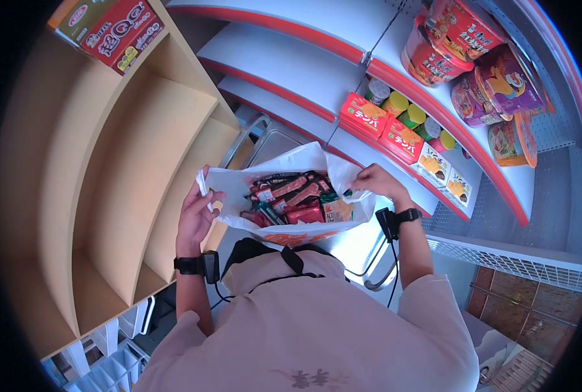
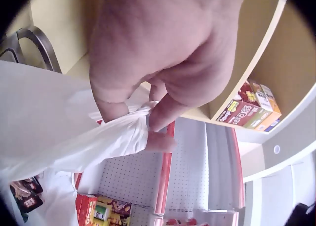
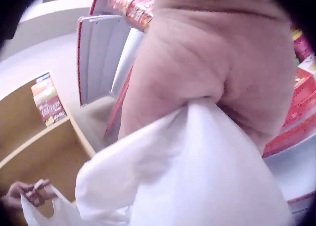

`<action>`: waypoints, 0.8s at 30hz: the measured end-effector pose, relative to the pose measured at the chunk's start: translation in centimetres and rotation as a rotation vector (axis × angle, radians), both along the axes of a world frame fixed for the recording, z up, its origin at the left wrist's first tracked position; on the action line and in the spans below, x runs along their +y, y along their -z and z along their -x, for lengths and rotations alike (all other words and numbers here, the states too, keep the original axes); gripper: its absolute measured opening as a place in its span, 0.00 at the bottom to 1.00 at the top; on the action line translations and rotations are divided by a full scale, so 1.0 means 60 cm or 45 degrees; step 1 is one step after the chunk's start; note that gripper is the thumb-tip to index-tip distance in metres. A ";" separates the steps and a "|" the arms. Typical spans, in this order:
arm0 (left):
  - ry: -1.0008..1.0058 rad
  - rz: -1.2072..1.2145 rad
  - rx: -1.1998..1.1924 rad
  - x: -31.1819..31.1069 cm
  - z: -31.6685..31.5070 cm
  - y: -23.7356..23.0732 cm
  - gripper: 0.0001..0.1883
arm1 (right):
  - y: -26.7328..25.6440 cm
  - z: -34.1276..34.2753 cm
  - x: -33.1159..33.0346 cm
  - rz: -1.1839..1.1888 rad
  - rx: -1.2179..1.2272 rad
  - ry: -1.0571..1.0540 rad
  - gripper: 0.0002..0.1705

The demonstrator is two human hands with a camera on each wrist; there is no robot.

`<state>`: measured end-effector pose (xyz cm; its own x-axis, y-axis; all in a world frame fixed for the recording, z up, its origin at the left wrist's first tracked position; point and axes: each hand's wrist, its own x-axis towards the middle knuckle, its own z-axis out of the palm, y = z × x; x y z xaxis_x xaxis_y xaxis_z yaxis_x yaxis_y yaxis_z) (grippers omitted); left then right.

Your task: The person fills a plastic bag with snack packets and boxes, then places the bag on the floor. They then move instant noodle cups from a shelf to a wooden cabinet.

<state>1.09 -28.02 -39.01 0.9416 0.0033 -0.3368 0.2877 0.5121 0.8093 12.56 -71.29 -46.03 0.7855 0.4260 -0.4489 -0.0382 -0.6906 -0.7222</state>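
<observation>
Left hand [image 1: 198, 204] and right hand [image 1: 379, 183] each pinch an edge of the bag [image 1: 294, 158], its mouth spread between them; with snacks [image 1: 304, 194] between the hands, best keep both edges level and taut

Left side is filled by a pale wooden shelving unit [image 1: 121, 150], split into bays by dividers. Far and right sides are lined with white shelves [image 1: 271, 42], edged in red strips [image 1: 271, 24]; a perforated back panel [image 2: 187, 166] is shown in the left wrist view. A white mesh rail [image 1: 513, 264] is seen at right, brown gridded panels [image 1: 522, 310] below it. Bright glare is reflected off a pale, metal-edged surface [image 1: 362, 243] near centre.
</observation>
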 end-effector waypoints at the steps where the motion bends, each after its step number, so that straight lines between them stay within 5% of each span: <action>1: -0.013 0.016 -0.022 0.011 0.001 -0.001 0.31 | -0.004 -0.007 -0.003 -0.118 0.053 0.191 0.24; 2: -0.012 0.011 -0.036 0.023 0.003 0.000 0.31 | -0.004 -0.014 -0.004 -0.123 0.040 0.191 0.24; 4: 0.052 -0.046 -0.011 0.044 0.008 0.010 0.33 | 0.007 -0.032 -0.005 -0.614 -0.104 0.857 0.24; 5: 0.111 -0.057 0.029 0.054 0.012 0.018 0.34 | 0.014 -0.038 -0.002 -0.621 -0.115 0.851 0.24; 7: 0.268 -0.081 0.042 0.066 0.037 0.044 0.34 | 0.049 -0.042 0.010 -1.097 -0.161 1.519 0.22; 9: 0.417 -0.278 0.182 0.056 0.057 0.042 0.34 | 0.101 -0.037 0.021 -0.999 -0.475 1.721 0.25; 10: 0.423 -0.231 0.129 0.056 0.068 0.043 0.34 | 0.115 -0.016 0.003 -0.711 -0.313 1.669 0.25; 12: 0.379 -0.259 0.093 0.062 0.071 0.030 0.26 | 0.081 0.021 0.057 -0.740 -0.615 1.581 0.24; 14: 0.465 -0.462 0.089 0.082 0.064 -0.001 0.24 | 0.045 0.054 0.111 -0.143 -1.075 1.306 0.26; 16: 0.596 -0.819 -0.005 0.102 0.050 -0.065 0.24 | 0.000 0.075 0.137 0.466 -1.215 1.059 0.30; 20: 0.426 -1.029 -0.285 0.122 -0.008 -0.237 0.23 | 0.072 0.058 0.086 0.586 -1.117 1.166 0.23; 22: 0.110 -1.119 -0.416 0.126 -0.052 -0.335 0.21 | 0.066 0.050 0.056 0.162 -0.968 1.441 0.20; 24: -0.107 -1.181 -0.496 0.157 -0.106 -0.413 0.26 | 0.018 0.049 0.068 0.173 -1.090 1.442 0.19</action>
<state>7.43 -18.61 -14.26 0.9702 0.1789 0.1632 -0.0897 -0.3606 0.9284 9.60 -67.19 -47.08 0.7126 -0.6114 0.3442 -0.2000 -0.6472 -0.7356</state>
